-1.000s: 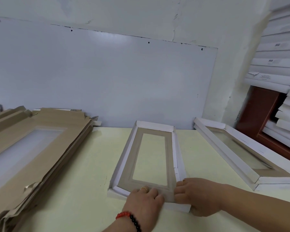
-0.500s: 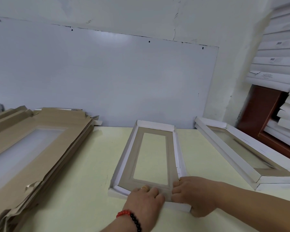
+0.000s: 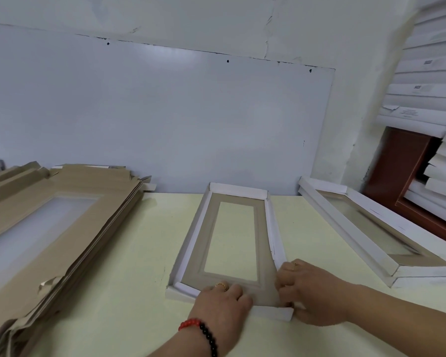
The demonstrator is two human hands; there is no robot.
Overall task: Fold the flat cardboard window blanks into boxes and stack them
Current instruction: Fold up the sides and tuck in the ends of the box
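Head view shows your pale yellow-green table (image 3: 129, 253), smooth and faintly glossy, running back to a matte grey-white wall panel (image 3: 165, 119). Far right, flat white boxes (image 3: 422, 81) with small printed labels are piled beside a reddish-brown wooden frame (image 3: 402, 171). On the left of the table lies your thick stack of flat blanks (image 3: 36, 228), brown kraft face up, edges ragged and fanned, each with a long rectangular clear window. On the right sit your finished boxes (image 3: 358, 233), white outside, brown inside, shallow and long, one on another and angled away from you. Between them, in the middle and near you, is the box being folded (image 3: 209, 243): a brown panel with a rectangular window, thin white walls raised along both long sides and the far end. Your left hand (image 3: 224, 302) presses on the near inner edge, fingers curled loosely down onto the brown panel; whether they pinch anything you cannot tell. Your right hand (image 3: 309, 292) grips the near right corner, fingers bent over the wall from inside and the thumb against the white outer flap. A gold ring sits on each hand, and a bead bracelet (image 3: 198, 331) of red and black rounds your left wrist
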